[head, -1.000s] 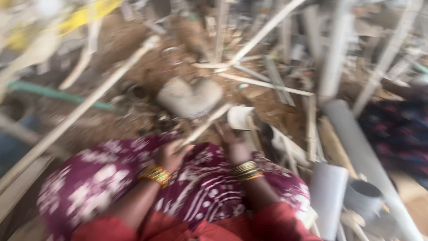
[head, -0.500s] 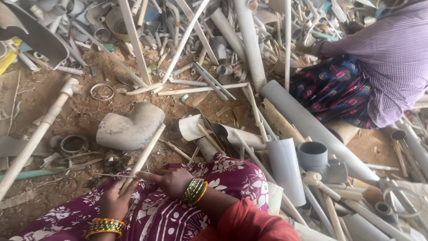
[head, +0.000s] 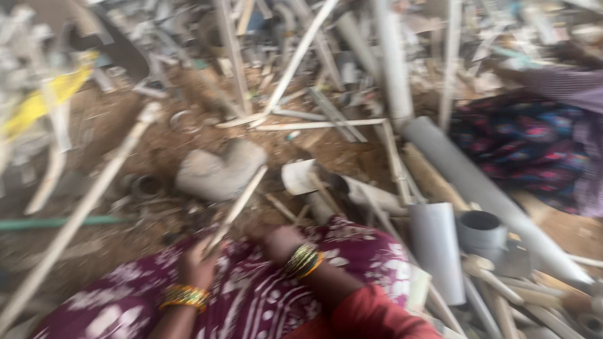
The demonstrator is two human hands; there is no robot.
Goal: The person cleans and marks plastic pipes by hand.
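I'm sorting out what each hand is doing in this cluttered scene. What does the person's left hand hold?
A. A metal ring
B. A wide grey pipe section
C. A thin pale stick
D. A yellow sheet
C: the left hand grips the lower end of a thin pale stick, which slants up toward the grey pipe elbow on the dirt.

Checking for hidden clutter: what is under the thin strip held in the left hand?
Under the thin strip, held by the left hand, lie patterned maroon cloth, dirt ground and, near its tip, the grey pipe elbow. Blur hides whether they touch.
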